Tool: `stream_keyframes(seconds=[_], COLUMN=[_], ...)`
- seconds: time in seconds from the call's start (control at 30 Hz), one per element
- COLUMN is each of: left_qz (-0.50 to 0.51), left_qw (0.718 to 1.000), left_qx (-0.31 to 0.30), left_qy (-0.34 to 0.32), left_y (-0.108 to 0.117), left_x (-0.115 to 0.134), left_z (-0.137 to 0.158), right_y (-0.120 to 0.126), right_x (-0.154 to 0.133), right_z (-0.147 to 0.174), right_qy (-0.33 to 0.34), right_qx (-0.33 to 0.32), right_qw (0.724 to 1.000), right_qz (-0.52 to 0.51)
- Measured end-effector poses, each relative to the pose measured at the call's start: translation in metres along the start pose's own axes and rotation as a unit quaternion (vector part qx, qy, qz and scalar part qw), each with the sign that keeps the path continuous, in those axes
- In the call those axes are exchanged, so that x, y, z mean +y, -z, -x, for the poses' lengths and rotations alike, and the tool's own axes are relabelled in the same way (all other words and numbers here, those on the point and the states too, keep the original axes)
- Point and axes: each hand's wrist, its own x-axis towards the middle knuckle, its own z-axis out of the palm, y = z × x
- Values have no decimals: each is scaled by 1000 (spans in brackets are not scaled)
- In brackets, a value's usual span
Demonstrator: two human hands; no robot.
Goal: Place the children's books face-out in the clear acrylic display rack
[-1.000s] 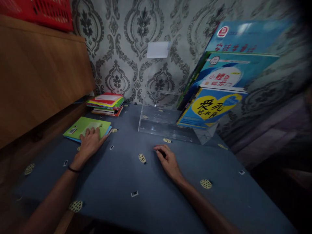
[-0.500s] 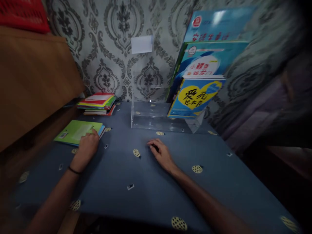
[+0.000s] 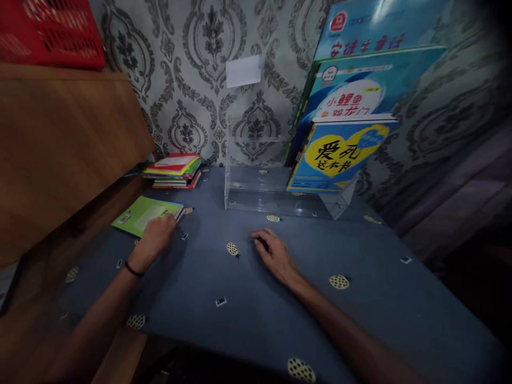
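Note:
My left hand [image 3: 159,234] is at the near right corner of a green book [image 3: 141,212], its fingers curled over the book's edge; the fingertips are partly hidden. The book lies back cover up, with a barcode at its left, and other book edges show beneath it. My right hand [image 3: 275,255] rests on the table in front of a clear acrylic book rack [image 3: 276,201]. Its fingers are loosely bent, the thumb apart, and nothing is between them. On the rack's right side lean a blue and yellow book [image 3: 336,160] and taller blue books [image 3: 384,80] behind it.
A stack of thin books [image 3: 174,170] sits at the back left of the dark blue tablecloth [image 3: 256,314]. Further left stands a wooden cabinet [image 3: 68,144] with a red plastic basket [image 3: 60,37] on top. A white label [image 3: 243,71] tops the rack. Patterned wallpaper [image 3: 192,106] covers the wall behind.
My left hand's fingers have curled in at the green book's right edge. My right hand stays in place on the table. The whole view has shifted slightly.

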Motion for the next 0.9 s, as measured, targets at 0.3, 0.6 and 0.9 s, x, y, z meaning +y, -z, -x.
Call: stream_keyframes(seconds=[0.3,0.6,0.9], left_qz=[98,123,128], left_qw=[957,987,991], left_qx=[32,44,-23], left_qy=[-269,-97,-43], left_y=[32,12,-15], left_x=[128,92,46], left_z=[77,68,74], right_y=[-1,-2,-2], right_x=[3,4,-1], right_z=[1,4,6], right_qy=[-24,10,41], right_qx=[74,12,-27], right_qw=[996,1000,998], right_qz=[-32,-6,34])
